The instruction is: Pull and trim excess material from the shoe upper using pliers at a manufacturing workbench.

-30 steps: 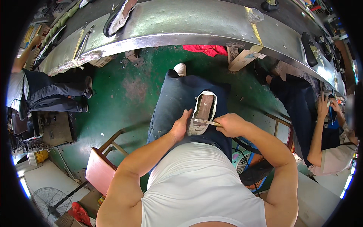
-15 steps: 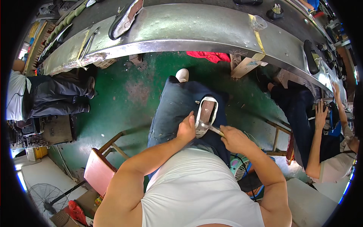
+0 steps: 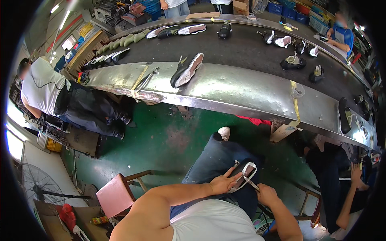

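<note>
The shoe (image 3: 250,170) rests on the thighs (image 3: 213,156), between four and five o'clock. At its eight o'clock, the left hand (image 3: 223,183) grasps it, likely steadying it; the right hand (image 3: 267,195), at five, clenches a slim tool (image 3: 252,184).

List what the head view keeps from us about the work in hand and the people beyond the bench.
Shoe on the lap: head view, partly covered by the left hand.
Tool, grip end: head view, hidden inside the right hand.
Standing people: head view, heads cut off by the upper edge.
</note>
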`<state>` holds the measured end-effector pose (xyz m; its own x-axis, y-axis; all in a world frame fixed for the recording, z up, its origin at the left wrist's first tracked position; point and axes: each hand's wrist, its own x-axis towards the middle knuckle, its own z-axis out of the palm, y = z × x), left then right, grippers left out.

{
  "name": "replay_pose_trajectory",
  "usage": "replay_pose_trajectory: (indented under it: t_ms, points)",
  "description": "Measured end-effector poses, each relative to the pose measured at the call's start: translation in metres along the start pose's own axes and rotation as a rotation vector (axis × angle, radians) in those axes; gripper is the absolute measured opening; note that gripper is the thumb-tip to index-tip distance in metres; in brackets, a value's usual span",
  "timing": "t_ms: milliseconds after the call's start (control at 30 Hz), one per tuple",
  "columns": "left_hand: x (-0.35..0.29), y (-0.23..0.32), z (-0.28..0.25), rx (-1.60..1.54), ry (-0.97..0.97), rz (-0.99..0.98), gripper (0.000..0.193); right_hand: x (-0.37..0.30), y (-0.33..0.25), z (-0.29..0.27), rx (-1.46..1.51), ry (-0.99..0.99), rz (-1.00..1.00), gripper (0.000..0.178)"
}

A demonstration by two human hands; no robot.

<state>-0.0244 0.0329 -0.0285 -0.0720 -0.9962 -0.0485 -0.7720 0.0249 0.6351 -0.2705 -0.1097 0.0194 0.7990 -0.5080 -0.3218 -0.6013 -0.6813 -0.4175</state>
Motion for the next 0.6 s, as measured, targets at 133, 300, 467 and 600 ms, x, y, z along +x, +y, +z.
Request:
replay_pose_trajectory:
  t_ms: [133,300,467,600]
  points:
    - [0.013,-0.021,-0.012,0.022,-0.130,-0.004,0.060,0.014,0.019,-0.034,0.380,-0.349,0.076,0.022]
    - [0.021,-0.005,-0.051,0.012,-0.202,-0.087,0.060,0.039,-0.031,-0.045,0.480,0.074,0.092,0.033]
    - [0.028,0.010,-0.064,0.053,-0.295,-0.079,0.056,0.051,-0.027,-0.033,0.265,-0.092,0.222,0.036]
    - [0.016,0.015,-0.059,-0.153,-0.323,-0.226,0.063,0.038,-0.027,-0.024,0.261,-0.039,0.139,0.039]
